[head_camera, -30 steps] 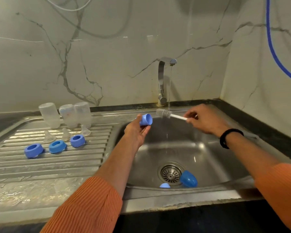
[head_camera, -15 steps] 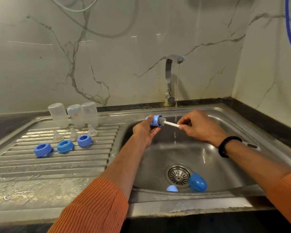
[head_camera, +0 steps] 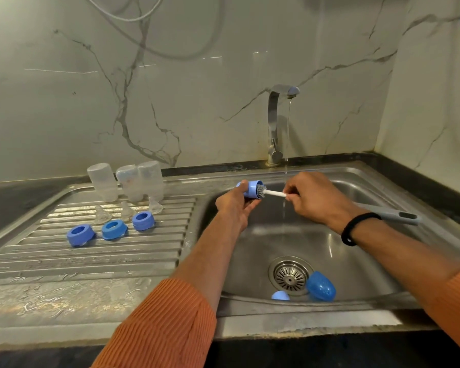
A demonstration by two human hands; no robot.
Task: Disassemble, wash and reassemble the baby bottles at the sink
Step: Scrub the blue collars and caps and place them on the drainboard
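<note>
Blue cap [head_camera: 252, 189]: gripped by the left hand [head_camera: 234, 205] over the sink basin [head_camera: 337, 251], its mouth turned toward 3 o'clock so the brush can be fed straight in.
Brush [head_camera: 270, 193]: its white handle is pinched by the right hand [head_camera: 310, 199]; the bristles are seated in the cap's mouth, and scrubbing is judged to be the step in hand.
Tap [head_camera: 275, 123]: a thin stream falls just at 3 o'clock of the cap, so rinsing is within easy reach.
Draining board [head_camera: 77, 257]: three clear bottles [head_camera: 126, 181] are stood inverted at 12 o'clock, three teats [head_camera: 125, 211] set in front, three blue rings [head_camera: 112, 229] at 6 o'clock of them; judged to be laid out for drying.
Basin floor: two more blue caps [head_camera: 320, 286] are left beside the drain [head_camera: 289, 274], apparently unwashed.
Room: open basin is left below both hands; the basin's rim lies close at 9 o'clock of the left wrist.
Grey handle [head_camera: 398, 215]: lies along the basin's rim at 3 o'clock, behind the right forearm.
</note>
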